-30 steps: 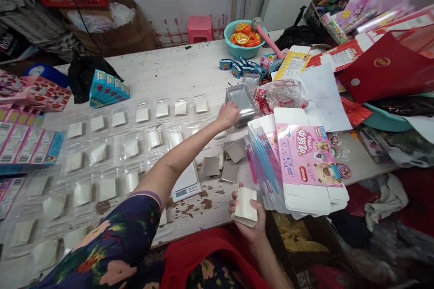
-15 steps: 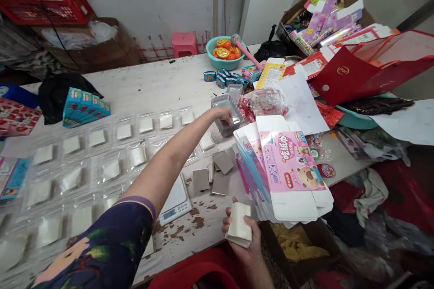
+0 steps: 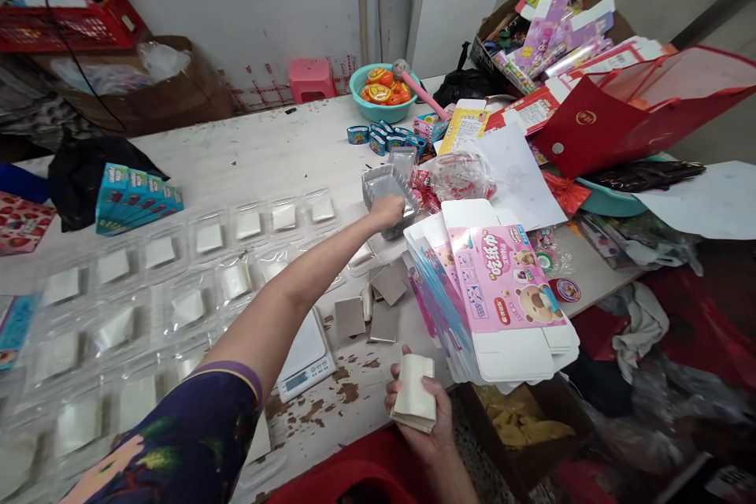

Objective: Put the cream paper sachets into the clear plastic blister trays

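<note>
My left hand [image 3: 388, 210] reaches across the table, its fingers curled at the near rim of a stack of clear plastic trays [image 3: 378, 183]. The fingertips are partly hidden against the trays. Low in the view, my right hand [image 3: 434, 417] is closed around a wad of folded cream-white sheets [image 3: 415, 386], thumb on its right side. Rows of clear trays, each with a folded white wad such as this wad [image 3: 209, 237], cover the table's left side. Beneath my left forearm is a white digital scale [image 3: 304, 354]. Grey square pieces [image 3: 387, 323] lie right of it.
Flat pink printed cartons [image 3: 502, 283] are piled at the right. Behind are a turquoise bowl [image 3: 381, 106] of orange items, blue wrapped packs [image 3: 383, 138] and a red bag [image 3: 602, 122]. Blue boxes [image 3: 133, 201] stand at left. An open carton [image 3: 525, 425] sits below the table edge.
My left hand has drawn slightly back from inside the tray stack toward its near rim. The right hand keeps its hold on the wad. The whole view has shifted a little.
</note>
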`<control>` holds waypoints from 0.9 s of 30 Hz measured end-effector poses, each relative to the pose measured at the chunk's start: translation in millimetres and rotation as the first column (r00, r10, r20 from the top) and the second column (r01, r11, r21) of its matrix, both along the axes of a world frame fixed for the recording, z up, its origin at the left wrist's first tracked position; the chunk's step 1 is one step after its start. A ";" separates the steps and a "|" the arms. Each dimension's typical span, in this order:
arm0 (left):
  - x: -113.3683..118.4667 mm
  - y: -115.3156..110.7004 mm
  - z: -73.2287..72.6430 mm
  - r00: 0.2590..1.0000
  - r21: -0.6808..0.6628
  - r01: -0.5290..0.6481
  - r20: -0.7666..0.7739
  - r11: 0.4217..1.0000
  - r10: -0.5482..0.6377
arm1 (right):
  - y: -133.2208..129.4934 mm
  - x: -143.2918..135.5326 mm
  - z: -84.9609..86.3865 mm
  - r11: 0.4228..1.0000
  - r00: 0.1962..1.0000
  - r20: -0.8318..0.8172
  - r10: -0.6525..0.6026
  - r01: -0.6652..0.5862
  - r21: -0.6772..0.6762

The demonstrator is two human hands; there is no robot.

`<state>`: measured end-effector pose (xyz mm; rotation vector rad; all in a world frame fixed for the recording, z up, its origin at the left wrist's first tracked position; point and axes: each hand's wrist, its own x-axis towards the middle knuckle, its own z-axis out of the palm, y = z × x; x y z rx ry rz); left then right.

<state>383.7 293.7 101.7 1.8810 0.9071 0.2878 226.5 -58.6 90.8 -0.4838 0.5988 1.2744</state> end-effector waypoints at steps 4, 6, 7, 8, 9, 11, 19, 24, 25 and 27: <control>-8.7 -4.4 4.8 0.999 0.113 0.036 -0.021 0.993 -0.033 | -1.2 -0.6 -0.4 1.000 1.000 -0.002 -0.004 0.004 -0.001; -12.7 -2.5 8.0 0.999 0.162 0.047 -0.026 0.986 -0.044 | -2.8 -0.4 -0.6 1.000 1.000 -0.008 -0.013 0.013 0.002; -14.6 -1.2 9.7 0.999 0.179 0.044 -0.025 0.983 -0.040 | -3.6 -0.3 -0.6 1.000 1.000 -0.009 -0.018 0.018 0.005; -16.5 0.2 11.4 0.999 0.191 0.036 -0.023 0.981 -0.032 | -4.3 -0.1 -0.6 1.000 1.000 -0.008 -0.023 0.023 0.008; -18.2 1.4 13.1 0.999 0.197 0.030 -0.023 0.980 -0.026 | -4.8 0.0 -0.4 1.000 1.000 -0.007 -0.027 0.027 0.012; -21.3 3.0 16.6 0.999 0.202 0.035 -0.006 0.979 -0.035 | -5.2 0.2 0.2 0.999 1.000 -0.007 -0.030 0.030 0.017; -56.7 -5.8 42.1 0.909 0.198 -0.014 0.411 0.980 -0.070 | -5.2 -0.8 2.3 1.000 1.000 0.008 -0.001 0.000 0.030; -142.4 -58.6 58.4 0.824 0.108 -0.184 0.558 0.977 0.093 | -0.2 5.5 10.5 0.990 0.997 0.070 0.025 -0.035 0.139; -163.6 -74.7 58.0 0.808 0.031 -0.189 0.572 0.982 0.137 | 2.5 7.5 14.2 0.985 0.996 0.090 0.028 -0.043 0.166; -206.6 -108.8 52.9 0.808 -0.149 -0.128 0.557 0.980 0.190 | 9.0 10.8 23.1 0.974 0.991 0.129 0.036 -0.064 0.219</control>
